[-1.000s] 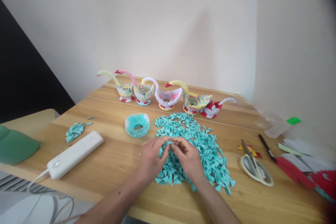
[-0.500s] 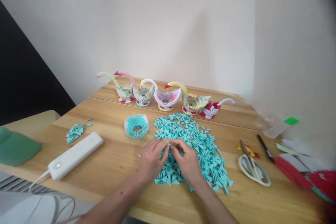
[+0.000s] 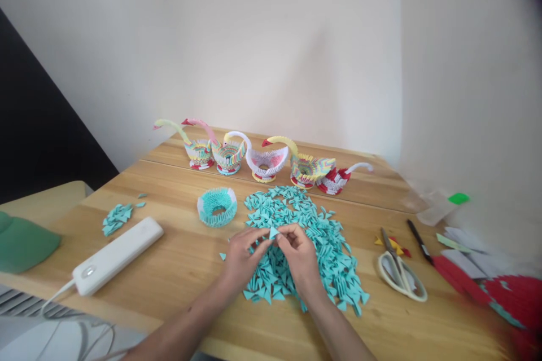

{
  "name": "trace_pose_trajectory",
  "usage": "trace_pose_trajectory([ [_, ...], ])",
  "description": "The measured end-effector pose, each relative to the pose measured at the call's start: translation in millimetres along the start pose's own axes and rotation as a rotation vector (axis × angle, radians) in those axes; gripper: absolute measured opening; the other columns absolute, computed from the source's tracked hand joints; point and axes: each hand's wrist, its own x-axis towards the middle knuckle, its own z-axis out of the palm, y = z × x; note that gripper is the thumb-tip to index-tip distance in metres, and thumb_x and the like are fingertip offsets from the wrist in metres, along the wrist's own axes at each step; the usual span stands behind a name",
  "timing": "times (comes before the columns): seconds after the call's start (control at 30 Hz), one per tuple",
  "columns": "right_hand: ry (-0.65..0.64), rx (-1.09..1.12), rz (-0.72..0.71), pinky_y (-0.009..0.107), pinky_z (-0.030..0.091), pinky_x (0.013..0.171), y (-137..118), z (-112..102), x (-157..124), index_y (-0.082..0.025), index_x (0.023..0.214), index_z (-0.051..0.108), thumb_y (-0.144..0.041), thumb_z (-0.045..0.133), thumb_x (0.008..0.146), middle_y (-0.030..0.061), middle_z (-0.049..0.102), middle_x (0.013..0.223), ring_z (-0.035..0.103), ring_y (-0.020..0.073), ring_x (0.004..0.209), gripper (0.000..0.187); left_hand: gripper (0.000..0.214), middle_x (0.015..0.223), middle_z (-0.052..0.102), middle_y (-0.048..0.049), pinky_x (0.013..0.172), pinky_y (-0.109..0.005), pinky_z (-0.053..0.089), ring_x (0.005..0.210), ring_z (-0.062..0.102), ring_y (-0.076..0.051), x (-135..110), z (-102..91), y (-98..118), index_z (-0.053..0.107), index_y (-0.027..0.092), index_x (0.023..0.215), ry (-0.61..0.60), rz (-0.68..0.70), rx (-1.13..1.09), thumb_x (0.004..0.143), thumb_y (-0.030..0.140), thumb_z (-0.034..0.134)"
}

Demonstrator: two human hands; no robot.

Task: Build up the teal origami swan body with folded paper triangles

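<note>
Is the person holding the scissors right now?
No, the scissors lie on the wooden table, while the left hand and right hand together hold a small turquoise triangle.

Narrow gap between teal bowl point(image 3: 215, 218) and teal heap point(image 3: 317, 223)

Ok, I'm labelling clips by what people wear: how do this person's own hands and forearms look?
The left hand and right hand show no gloves, rings or watch. No sleeve shows on the left forearm or right forearm; the left one bears a small spot.
</note>
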Motion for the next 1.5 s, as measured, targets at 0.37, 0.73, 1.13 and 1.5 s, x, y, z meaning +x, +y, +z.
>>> trace_pose_trajectory([
  [0.37, -0.105, -0.236, -0.108, 0.032, 0.051, 0.077, 5.1, 7.2, -10.0, -0.018, 0.107, 0.067, -0.036, 0.059, 0.082, 0.0063, 0.068, 0.09, 0.063, 0.0207, 0.081, 0.032, 0.018, 0.076, 0.069, -0.0041, 0.067, -0.028, 0.049, 0.071, 0.061, -0.017, 6.1, -1.8, 1.2, 0.068, 0.017, 0.078, 0.034, -0.155, -0.167, 0.084, 0.027, 0.054],
  [0.73, -0.178, 0.0, 0.081, 0.029, 0.05, 0.064, -1.1, -5.9, 3.8, -0.018, 0.083, 0.07, -0.046, 0.071, 0.074, 0.0022, 0.065, 0.067, 0.06, 0.0178, 0.065, 0.029, 0.038, 0.052, 0.053, 0.0033, 0.048, -0.022, 0.039, 0.046, 0.046, -0.008, 11.2, -3.3, -5.5, 0.057, 0.015, 0.07, -0.161, -0.48, -0.624, 0.072, 0.052, 0.065],
  [1.13, -0.136, -0.087, 0.03, 0.028, 0.047, 0.065, -2.1, 0.4, -0.8, -0.019, 0.078, 0.068, -0.041, 0.068, 0.077, 0.0022, 0.067, 0.071, 0.06, 0.0176, 0.068, 0.022, 0.027, 0.058, 0.058, 0.0012, 0.048, -0.021, 0.042, 0.05, 0.052, -0.01, 11.1, -6.6, -0.7, 0.057, 0.015, 0.07, -0.133, -0.502, -0.534, 0.07, 0.041, 0.067],
  [1.5, -0.131, -0.124, 0.017, 0.026, 0.043, 0.061, 0.0, -6.0, 2.4, -0.018, 0.077, 0.067, -0.039, 0.066, 0.078, 0.001, 0.063, 0.066, 0.056, 0.0162, 0.064, 0.021, 0.026, 0.06, 0.061, -0.0005, 0.045, -0.021, 0.041, 0.046, 0.051, -0.009, 10.6, -7.3, -8.5, 0.056, 0.015, 0.073, -0.254, -0.487, -0.576, 0.075, 0.04, 0.062],
])
